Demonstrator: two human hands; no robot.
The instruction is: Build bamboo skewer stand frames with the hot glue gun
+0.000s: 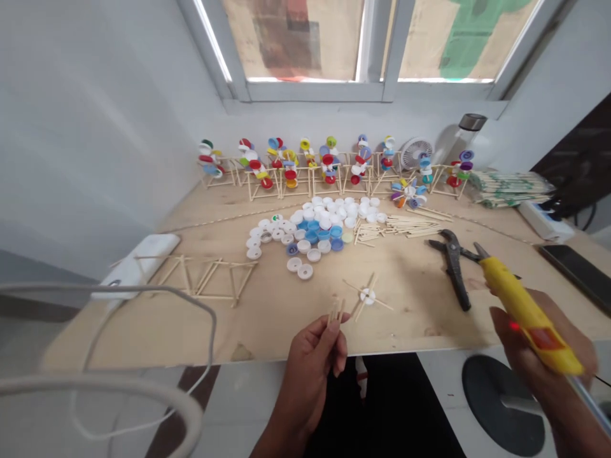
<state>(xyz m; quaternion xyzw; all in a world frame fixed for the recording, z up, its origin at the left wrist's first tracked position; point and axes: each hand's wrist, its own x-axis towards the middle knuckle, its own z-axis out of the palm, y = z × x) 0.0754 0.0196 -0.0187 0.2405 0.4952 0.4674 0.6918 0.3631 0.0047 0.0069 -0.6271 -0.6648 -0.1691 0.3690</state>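
Note:
My left hand [317,356] pinches a few short wooden sticks [337,310] at the table's front edge. Just beyond it lies a white bottle cap [367,296] with thin sticks radiating from it. On the right, my right hand [544,343] grips a yellow hot glue gun [529,312], its nozzle pointing toward the pliers [456,267]. Loose white and blue bottle caps [312,232] are spread over the middle of the table. Beside them rests a pile of wooden sticks [401,227].
Stick frames with colourful cap wheels [329,162] line the wall. A bare stick frame [205,280] lies at left by a white power strip [143,264]; a cable [210,324] loops in front. Bagged sticks [508,187], a bottle [461,140] and a phone [577,273] are at right.

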